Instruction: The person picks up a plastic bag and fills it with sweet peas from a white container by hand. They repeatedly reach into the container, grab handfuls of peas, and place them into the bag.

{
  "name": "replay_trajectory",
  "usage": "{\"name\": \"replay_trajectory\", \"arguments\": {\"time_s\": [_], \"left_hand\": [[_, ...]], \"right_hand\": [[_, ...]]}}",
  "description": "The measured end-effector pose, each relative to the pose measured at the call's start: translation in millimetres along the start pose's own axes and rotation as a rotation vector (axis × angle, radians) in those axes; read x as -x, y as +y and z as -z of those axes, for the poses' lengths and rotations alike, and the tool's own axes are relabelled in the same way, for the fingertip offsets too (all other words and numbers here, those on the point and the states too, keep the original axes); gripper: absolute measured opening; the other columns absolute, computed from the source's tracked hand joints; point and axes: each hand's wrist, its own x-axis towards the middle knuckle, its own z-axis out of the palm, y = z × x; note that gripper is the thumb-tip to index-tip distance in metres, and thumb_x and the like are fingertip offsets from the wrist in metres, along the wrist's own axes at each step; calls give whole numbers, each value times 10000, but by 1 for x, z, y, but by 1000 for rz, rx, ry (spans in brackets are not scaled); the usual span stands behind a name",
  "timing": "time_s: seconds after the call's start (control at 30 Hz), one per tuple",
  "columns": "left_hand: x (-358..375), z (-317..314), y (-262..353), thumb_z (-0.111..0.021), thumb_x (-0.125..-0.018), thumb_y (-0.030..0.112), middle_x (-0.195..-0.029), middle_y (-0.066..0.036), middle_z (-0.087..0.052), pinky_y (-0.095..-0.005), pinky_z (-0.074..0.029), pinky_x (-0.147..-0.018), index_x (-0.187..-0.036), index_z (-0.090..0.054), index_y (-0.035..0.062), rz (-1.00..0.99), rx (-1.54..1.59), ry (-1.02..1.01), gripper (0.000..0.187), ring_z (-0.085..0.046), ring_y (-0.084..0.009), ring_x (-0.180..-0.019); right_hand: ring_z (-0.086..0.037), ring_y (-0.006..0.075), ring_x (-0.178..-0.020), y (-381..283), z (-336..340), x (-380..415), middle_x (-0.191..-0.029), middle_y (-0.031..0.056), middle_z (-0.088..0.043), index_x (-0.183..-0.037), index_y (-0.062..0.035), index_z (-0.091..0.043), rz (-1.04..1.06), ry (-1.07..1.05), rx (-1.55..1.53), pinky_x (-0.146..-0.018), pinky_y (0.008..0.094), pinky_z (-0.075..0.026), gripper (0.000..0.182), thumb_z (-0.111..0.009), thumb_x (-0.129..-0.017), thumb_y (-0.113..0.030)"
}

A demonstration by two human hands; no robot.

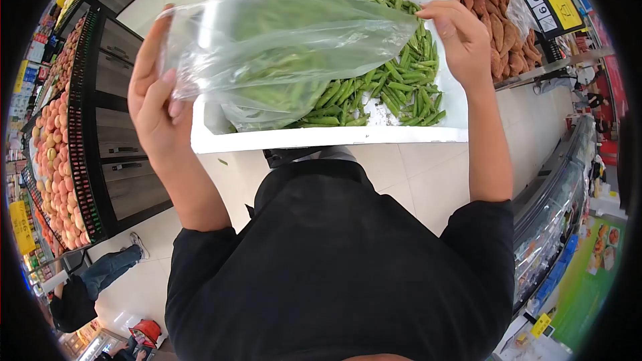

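Fruit (60, 170) lies heaped at far left, beyond the left hand (148, 87), whose fingers spread along the left end of the clear bag (287, 43), lower ones gripping its crumpled edge, apparently to keep the plastic stretched. Below, the foam box (328, 138) contains green pods (401, 90), its walls likely stopping them scattering; whether any are bagged, I cannot tell. Fingers of the right hand (467, 43) pinch the bag's opposite end, seemingly against sagging.
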Motion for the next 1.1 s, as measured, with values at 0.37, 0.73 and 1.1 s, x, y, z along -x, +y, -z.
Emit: {"name": "replay_trajectory", "arguments": {"time_s": [0.37,0.73,1.1], "left_hand": [[-13,33,-32,-373,-791,-103,-1462,-201,-355,-109,-408,-469,-1385,-334,-108,-69,243,92,595,-463,6,-553],[-29,17,-15,-350,-793,-120,-1487,-231,-279,-102,-434,-441,-1373,-325,-121,-193,346,19,581,-477,-9,-533],[-22,24,-11,-336,-808,-125,-1487,-241,-273,-125,-421,-428,-1375,-299,-139,-194,368,-13,568,-478,-25,-536]], "right_hand": [[-465,347,-1188,-15,-125,63,-1259,146,-493,-1184,-96,-586,14,-726,24,-976,495,-394,414,-654,-811,-264],[-403,332,-1217,-22,-147,55,-1309,85,-434,-1306,-423,-495,247,-877,242,-957,576,-350,599,-706,-749,-358],[-541,265,-1027,-26,-118,25,-1056,47,-588,-1007,-206,-690,74,-1315,313,-831,395,-440,325,-699,-682,-199]]}}
